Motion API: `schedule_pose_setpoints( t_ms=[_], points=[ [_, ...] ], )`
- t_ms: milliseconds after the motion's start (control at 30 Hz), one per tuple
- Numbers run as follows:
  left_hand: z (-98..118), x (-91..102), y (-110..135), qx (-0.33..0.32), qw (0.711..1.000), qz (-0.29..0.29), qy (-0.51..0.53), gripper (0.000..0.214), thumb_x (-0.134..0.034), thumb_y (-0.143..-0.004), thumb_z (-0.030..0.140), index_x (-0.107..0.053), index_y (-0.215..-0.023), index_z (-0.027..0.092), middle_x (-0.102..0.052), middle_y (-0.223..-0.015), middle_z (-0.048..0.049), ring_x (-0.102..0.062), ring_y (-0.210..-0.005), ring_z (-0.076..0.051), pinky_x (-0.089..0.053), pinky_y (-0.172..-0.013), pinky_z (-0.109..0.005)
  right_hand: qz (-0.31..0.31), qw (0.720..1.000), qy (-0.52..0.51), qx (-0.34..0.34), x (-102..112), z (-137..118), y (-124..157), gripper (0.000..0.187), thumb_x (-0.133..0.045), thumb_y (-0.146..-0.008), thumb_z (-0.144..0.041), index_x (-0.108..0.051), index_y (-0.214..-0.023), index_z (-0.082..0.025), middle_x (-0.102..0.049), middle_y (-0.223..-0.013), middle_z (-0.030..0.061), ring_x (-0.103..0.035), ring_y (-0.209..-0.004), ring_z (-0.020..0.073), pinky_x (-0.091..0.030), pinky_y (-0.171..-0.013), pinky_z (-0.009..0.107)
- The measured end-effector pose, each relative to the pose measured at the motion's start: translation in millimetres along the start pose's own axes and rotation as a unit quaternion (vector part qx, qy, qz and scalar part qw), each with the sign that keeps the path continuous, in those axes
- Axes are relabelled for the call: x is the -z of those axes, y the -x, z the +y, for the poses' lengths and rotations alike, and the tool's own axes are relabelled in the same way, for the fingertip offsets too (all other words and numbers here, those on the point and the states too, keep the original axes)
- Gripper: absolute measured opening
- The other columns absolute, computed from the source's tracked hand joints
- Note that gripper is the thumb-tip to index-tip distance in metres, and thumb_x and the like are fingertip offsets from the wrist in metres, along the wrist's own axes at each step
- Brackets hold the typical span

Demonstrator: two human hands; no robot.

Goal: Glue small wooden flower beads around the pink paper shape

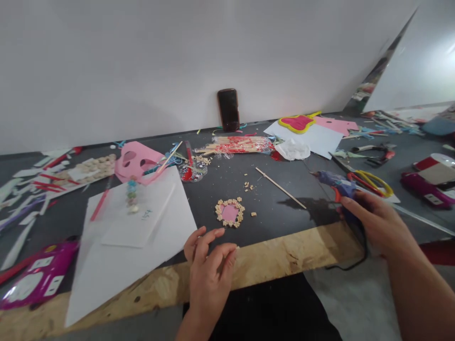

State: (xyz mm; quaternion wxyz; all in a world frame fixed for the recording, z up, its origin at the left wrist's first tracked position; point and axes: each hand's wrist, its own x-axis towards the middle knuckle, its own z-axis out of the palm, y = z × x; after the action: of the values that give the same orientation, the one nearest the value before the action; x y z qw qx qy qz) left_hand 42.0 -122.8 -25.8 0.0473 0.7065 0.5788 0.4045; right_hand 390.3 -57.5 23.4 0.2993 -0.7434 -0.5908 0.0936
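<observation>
Cluttered dark tabletop [280, 215], white wall [142, 61] behind; right hand [377, 221] grips glue gun [333, 182].

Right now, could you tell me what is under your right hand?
A blue glue gun, its nozzle end showing to the left. The right hand covers its handle; a black cord drops over the table edge.

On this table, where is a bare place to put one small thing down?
Bare dark tabletop lies between the bead-edged pink ring, the wooden stick and the board edge. A smaller patch lies between the ring and the white paper sheets. Crowded: left end by the pink mask; right side around the glue gun and scissors.
</observation>
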Motion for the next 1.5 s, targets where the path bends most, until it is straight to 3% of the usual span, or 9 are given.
schedule_pose_setpoints(
  t_ms=[100, 233, 300, 400, 567, 733, 933, 1267, 1500],
  points=[
    [5, -3.5, -8, -0.004, 1.000, 0.011, 0.005, 0.012, -0.061, -0.085, 0.017, -0.068, -0.082, 0.026, -0.058, -0.108, -0.0057, -0.040, -0.120, -0.028, -0.043, -0.096, -0.047, -0.059, 0.983, -0.153, -0.082, -1, -4, 19, 0.057, -0.042, -0.080, -0.070, -0.064, -0.092, -0.019, -0.065, -0.066, 0.0130, -0.059, -0.051, 0.0144, -0.039, -0.043, 0.030],
    [16, -13.9, -21, -0.017, 0.999, 0.016, 0.029, 0.011, -0.061, -0.086, 0.016, -0.067, -0.082, 0.024, -0.058, -0.103, -0.0055, -0.041, -0.117, -0.026, -0.044, -0.095, -0.047, -0.217, 0.845, -0.423, -0.245, -5, -14, 45, 0.052, -0.060, -0.068, -0.069, -0.068, -0.082, -0.019, -0.051, -0.053, 0.0041, -0.043, -0.042, 0.0096, -0.028, -0.037, 0.025],
    [21, -20.2, -26, -0.019, 0.999, 0.017, 0.047, 0.010, -0.062, -0.086, 0.017, -0.067, -0.083, 0.024, -0.058, -0.103, -0.0048, -0.042, -0.115, -0.025, -0.044, -0.095, -0.046, -0.214, 0.830, -0.451, -0.250, -8, -20, 57, 0.042, -0.071, -0.065, -0.058, -0.067, -0.083, -0.019, -0.058, -0.061, 0.0046, -0.047, -0.047, 0.0112, -0.036, -0.040, 0.025],
    [29, -28.7, -30, -0.008, 0.997, 0.012, 0.073, 0.009, -0.063, -0.085, 0.017, -0.067, -0.084, 0.025, -0.058, -0.103, -0.0037, -0.043, -0.114, -0.024, -0.044, -0.095, -0.045, -0.192, 0.848, -0.441, -0.223, -14, -26, 74, 0.040, -0.075, -0.067, -0.046, -0.065, -0.097, -0.021, -0.067, -0.084, 0.0062, -0.055, -0.057, 0.0135, -0.047, -0.050, 0.027],
    [35, -37.3, -32, -0.016, 0.996, 0.007, 0.085, 0.010, -0.065, -0.083, 0.015, -0.067, -0.083, 0.025, -0.060, -0.101, -0.0028, -0.042, -0.114, -0.024, -0.042, -0.096, -0.044, -0.192, 0.906, -0.363, -0.105, -20, -26, 92, 0.034, -0.064, -0.080, -0.046, -0.063, -0.103, -0.022, -0.066, -0.078, 0.0049, -0.062, -0.068, 0.0174, -0.054, -0.059, 0.027],
    [38, -40.7, -34, -0.027, 0.997, -0.009, 0.066, 0.012, -0.066, -0.081, 0.012, -0.066, -0.081, 0.024, -0.061, -0.100, -0.0023, -0.041, -0.115, -0.026, -0.038, -0.098, -0.048, -0.164, 0.942, -0.292, 0.022, -21, -30, 94, 0.030, -0.053, -0.089, -0.042, -0.060, -0.111, -0.023, -0.070, -0.082, 0.0054, -0.067, -0.074, 0.0178, -0.057, -0.063, 0.023],
    [39, -43.1, -35, -0.027, 0.998, -0.009, 0.059, 0.013, -0.067, -0.080, 0.011, -0.066, -0.080, 0.024, -0.062, -0.100, -0.0021, -0.040, -0.116, -0.027, -0.039, -0.098, -0.049, -0.159, 0.939, -0.286, 0.104, -27, -34, 93, 0.027, -0.046, -0.094, -0.033, -0.053, -0.119, -0.024, -0.071, -0.086, 0.0029, -0.069, -0.077, 0.0152, -0.058, -0.069, 0.022],
    [39, -45.3, -34, -0.022, 0.997, -0.011, 0.069, 0.012, -0.067, -0.081, 0.012, -0.066, -0.081, 0.024, -0.062, -0.100, -0.0020, -0.041, -0.115, -0.027, -0.039, -0.098, -0.051, -0.170, 0.943, -0.253, 0.130, -30, -30, 94, 0.031, -0.046, -0.094, -0.029, -0.046, -0.125, -0.024, -0.069, -0.085, 0.0016, -0.067, -0.070, 0.0122, -0.057, -0.064, 0.018],
    [39, -45.6, -34, -0.019, 0.997, -0.011, 0.077, 0.012, -0.067, -0.080, 0.012, -0.066, -0.080, 0.025, -0.062, -0.100, -0.0018, -0.041, -0.115, -0.027, -0.039, -0.097, -0.050, -0.145, 0.956, -0.201, 0.155, -31, -29, 93, 0.023, -0.046, -0.094, -0.031, -0.054, -0.113, -0.023, -0.068, -0.083, 0.0022, -0.066, -0.071, 0.0121, -0.057, -0.066, 0.018]
  ],
)
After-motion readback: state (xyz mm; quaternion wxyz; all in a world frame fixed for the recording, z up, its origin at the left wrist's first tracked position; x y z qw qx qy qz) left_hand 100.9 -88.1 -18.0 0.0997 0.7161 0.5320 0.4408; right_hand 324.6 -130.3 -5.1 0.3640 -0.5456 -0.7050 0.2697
